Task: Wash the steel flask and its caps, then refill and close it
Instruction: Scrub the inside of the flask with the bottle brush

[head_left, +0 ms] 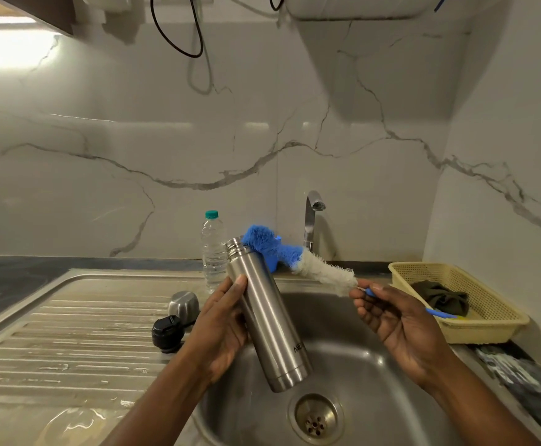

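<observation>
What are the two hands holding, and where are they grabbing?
The left hand grips the steel flask around its middle. The right hand pinches the bottle brush by its thin blue handle.

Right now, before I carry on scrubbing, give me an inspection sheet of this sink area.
Surface: drainboard streaked wet; sink holds nothing.
Job's things: flask open, tilted over sink; steel cap and black cap on drainboard; brush at flask mouth.
Clutter: water bottle; basket with cloth.
Hands: left hand holds flask; right hand holds brush.
Cables: black cable on wall.
Surroundings: tap off.
</observation>
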`<state>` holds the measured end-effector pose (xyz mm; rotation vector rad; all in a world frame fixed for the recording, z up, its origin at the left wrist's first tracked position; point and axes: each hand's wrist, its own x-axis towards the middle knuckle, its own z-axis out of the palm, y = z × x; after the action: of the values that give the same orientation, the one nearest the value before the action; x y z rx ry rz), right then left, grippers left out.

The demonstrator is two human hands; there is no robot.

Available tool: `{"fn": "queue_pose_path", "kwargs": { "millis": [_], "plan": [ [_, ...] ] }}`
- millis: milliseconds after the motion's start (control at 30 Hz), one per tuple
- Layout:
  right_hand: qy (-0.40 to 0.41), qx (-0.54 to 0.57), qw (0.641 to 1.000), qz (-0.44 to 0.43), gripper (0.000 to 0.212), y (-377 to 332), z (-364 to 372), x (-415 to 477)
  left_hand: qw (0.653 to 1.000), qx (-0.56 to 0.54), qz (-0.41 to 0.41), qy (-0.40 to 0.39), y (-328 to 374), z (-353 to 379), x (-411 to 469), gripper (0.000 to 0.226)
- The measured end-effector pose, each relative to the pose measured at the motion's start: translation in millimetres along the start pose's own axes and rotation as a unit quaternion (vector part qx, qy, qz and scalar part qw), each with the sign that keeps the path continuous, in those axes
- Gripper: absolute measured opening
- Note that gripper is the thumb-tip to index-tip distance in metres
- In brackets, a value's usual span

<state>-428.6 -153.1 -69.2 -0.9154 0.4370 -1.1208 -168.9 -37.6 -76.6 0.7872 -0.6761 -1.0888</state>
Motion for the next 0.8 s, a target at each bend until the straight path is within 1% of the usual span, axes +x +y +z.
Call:
{"fn": "queue_pose_path", "kwargs": {
  "millis": [200,367,533,633,733,800],
  "plan": [
    [0.007,-0.026,1.000,0.014,0.026,-3,-9,0,0.996,-0.067,0.015,0.049,10,-7,4,0.056],
    [-0.028,-0.039,0.999,0.013,0.025,7,-2,-2,0.998,-0.041,0.010,0.039,5,-4,4,0.044],
    [0.012,-0.056,0.998,0.011,0.031,-11,-15,0,0.993,-0.087,0.025,0.080,14,-8,5,0.051],
    [0.022,-0.054,0.998,0.014,0.024,-15,-20,1,0.989,-0.114,0.024,0.093,18,-10,5,0.050],
    [-0.002,-0.070,0.997,0.028,0.024,-4,-15,1,0.988,-0.123,0.012,0.097,13,-6,4,0.050],
    [-0.025,-0.092,0.995,0.025,0.025,3,-10,1,0.990,-0.098,0.016,0.105,8,-2,4,0.054]
  ]
}}
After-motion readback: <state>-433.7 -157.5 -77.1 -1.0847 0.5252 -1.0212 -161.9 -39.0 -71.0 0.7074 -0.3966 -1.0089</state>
